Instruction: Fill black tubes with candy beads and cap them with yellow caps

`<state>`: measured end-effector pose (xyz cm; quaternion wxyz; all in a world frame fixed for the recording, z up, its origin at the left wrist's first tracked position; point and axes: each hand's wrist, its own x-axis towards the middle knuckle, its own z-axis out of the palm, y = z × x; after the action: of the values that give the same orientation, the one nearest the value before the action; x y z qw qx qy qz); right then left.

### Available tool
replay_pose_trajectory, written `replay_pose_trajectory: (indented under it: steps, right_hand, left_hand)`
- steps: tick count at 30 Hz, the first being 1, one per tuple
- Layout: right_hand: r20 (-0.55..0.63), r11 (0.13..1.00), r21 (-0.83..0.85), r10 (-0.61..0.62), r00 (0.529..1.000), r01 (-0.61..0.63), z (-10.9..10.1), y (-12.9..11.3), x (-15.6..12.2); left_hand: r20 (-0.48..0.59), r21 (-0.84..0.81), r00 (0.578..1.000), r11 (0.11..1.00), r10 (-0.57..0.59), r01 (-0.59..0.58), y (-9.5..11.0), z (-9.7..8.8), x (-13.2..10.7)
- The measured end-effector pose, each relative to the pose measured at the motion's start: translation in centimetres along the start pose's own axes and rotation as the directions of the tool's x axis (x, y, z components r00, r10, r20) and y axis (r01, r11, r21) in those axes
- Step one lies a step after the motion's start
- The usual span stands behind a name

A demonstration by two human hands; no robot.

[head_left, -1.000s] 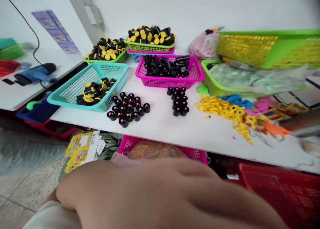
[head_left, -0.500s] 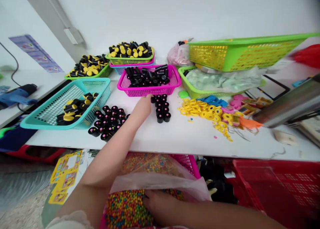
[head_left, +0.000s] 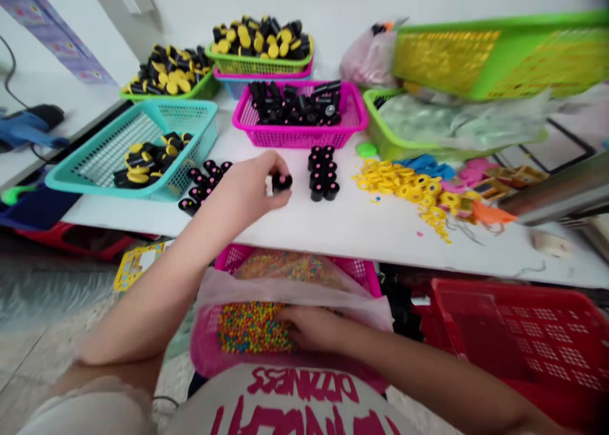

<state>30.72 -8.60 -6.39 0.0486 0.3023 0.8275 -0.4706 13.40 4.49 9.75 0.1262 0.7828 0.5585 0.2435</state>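
Note:
Between the thumb and forefinger of my left hand [head_left: 259,178] is a small black cylinder [head_left: 282,184] with a pink dot on its end, held above the white table. Just right of it, similar black cylinders [head_left: 322,175] stand upright in two close rows. More of them [head_left: 202,184] stand to the left, partly covered by my left forearm. Low in front of me, my right hand [head_left: 311,328] is curled, its fingertips down among small multicoloured beads [head_left: 252,327] in a plastic bag [head_left: 295,289]. What those fingertips hold is hidden.
At the back are a magenta basket [head_left: 299,137] of black cylinders and a turquoise basket [head_left: 95,134] with black-and-yellow pieces. Yellow rings [head_left: 399,181] lie loose on the right. A metal post [head_left: 556,188] slants beyond them. A red crate [head_left: 523,333] sits below the table edge.
My left hand has come back from beside the magenta basket toward me, bringing a black cylinder. My right hand stays in the beads. The view has tilted downward, showing my shirt.

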Motion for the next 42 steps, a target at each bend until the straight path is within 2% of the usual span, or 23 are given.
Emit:
replay_pose_trajectory:
  steps: [2,4,7,10,14,19,23,26,32,35,37,40,42]
  right_hand:
    - [-0.006,0.996,0.093,-0.012,1.0,0.013,-0.4,-0.3,-0.4]
    - [-0.021,0.985,0.171,-0.024,0.999,0.027,-0.5,-0.8,-0.9]
    - [-0.09,0.973,0.226,-0.02,0.996,0.04,-0.5,-2.0,-1.9]
    - [-0.173,0.977,0.197,-0.05,0.984,0.084,-0.5,-3.5,-2.5]
    - [-0.238,0.983,-0.019,-0.182,0.954,0.183,0.0,-5.6,-2.6]
    - [-0.158,0.88,-0.386,-0.36,0.92,0.278,0.4,-8.1,-2.7]
    - [-0.086,0.793,-0.532,-0.398,0.913,0.296,-0.3,-9.9,-3.1]
    - [-0.078,0.772,-0.568,-0.394,0.916,0.283,-0.4,-10.3,-3.4]
    - [-0.15,0.906,-0.376,-0.266,0.952,0.194,0.3,-8.8,-3.4]
    - [-0.137,0.925,-0.332,-0.241,0.961,0.185,-0.4,-8.1,-4.1]
    - [-0.143,0.935,-0.332,-0.183,0.973,0.127,-0.9,-7.5,-4.7]
    - [-0.104,0.916,-0.395,0.04,0.994,-0.078,-0.5,-6.1,-5.4]
    - [-0.101,0.847,-0.476,0.212,0.972,-0.234,0.6,-4.9,-5.2]
  left_hand:
    - [0.136,-0.138,0.991,0.99,0.008,0.011,0.0,-0.7,-6.7]
    - [0.353,-0.213,0.934,0.968,-0.053,0.135,-0.4,0.2,-13.1]
    - [0.397,-0.279,0.915,0.94,-0.073,0.196,-1.5,3.2,-20.1]
    - [0.397,-0.327,0.912,0.913,-0.103,0.246,-2.2,5.4,-23.4]
    - [0.393,-0.377,0.913,0.885,-0.113,0.272,-2.4,5.8,-24.4]
    - [0.346,-0.458,0.932,0.847,-0.111,0.271,-2.5,5.9,-25.1]
    - [0.322,-0.512,0.942,0.821,-0.088,0.252,-2.5,5.8,-25.3]
    - [0.301,-0.531,0.95,0.812,-0.085,0.241,-2.5,5.8,-25.4]
    - [0.293,-0.513,0.955,0.835,-0.048,0.2,-3.0,6.4,-25.5]
    - [0.288,-0.5,0.957,0.847,-0.032,0.179,-2.9,6.3,-25.6]
    - [0.283,-0.489,0.959,0.855,-0.031,0.172,-2.7,5.7,-25.6]
    - [0.257,-0.475,0.966,0.866,-0.034,0.157,-2.9,3.7,-24.8]
    - [0.181,-0.463,0.978,0.868,-0.108,0.181,-3.7,2.1,-23.4]
